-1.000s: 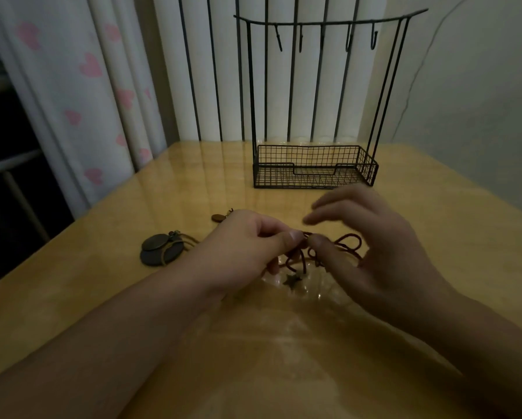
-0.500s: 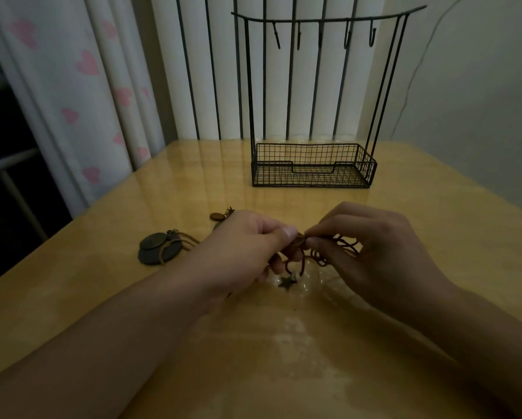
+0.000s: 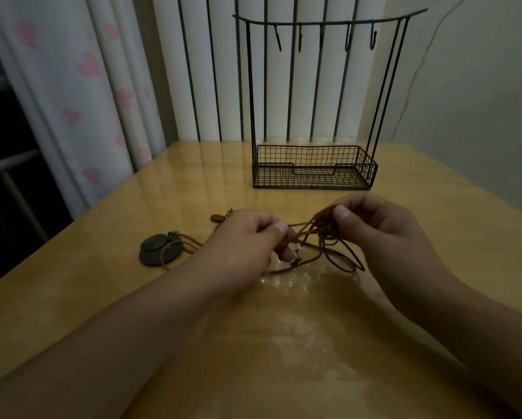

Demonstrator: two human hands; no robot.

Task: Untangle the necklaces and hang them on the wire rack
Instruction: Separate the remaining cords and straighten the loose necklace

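Glossy yellow wooden surface (image 3: 283,343), dim light. Black wire rack with mesh tray and five top hooks (image 3: 313,170) stands at the far edge, hooks bare. Left hand (image 3: 247,237) and right hand (image 3: 383,228) sit mid-surface, well apart, each with fingers clamped on the tangled brown cord necklaces (image 3: 320,240); cords stretch between them, loops sagging to the surface. Two dark round disc pendants on a tan cord (image 3: 158,248) lie toward the left edge. Small brown oval bead (image 3: 218,218) just behind the left hand.
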